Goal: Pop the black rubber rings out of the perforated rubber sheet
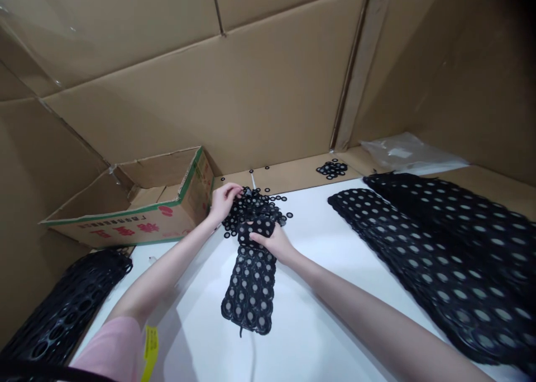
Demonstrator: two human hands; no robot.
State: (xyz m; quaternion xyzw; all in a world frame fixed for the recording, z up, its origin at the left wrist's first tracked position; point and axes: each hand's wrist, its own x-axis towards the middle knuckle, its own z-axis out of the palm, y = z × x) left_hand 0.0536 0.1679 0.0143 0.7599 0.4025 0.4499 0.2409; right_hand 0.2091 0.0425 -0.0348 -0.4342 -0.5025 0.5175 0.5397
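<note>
A narrow black sheet of joined rings with pale round centres [249, 287] lies on the white table, its far end folded or doubled under my right hand [276, 242]. The thumb of that hand lies across the sheet and the fingers curl around its right edge. Beyond the fold spreads a pile of loose small black rings [251, 203]. My left hand [224, 201] is at the pile's left side, thumb and fingertips pinched together. Whatever is between those fingertips is too small to make out.
Stacked black sheets [414, 264] lie on the right, and a dark ring-holed bundle [62, 304] on the left. An open cardboard box [138, 220] stands back left. Near the cardboard wall [276, 91] are a small ring heap [332, 168] and a clear plastic bag [406, 152].
</note>
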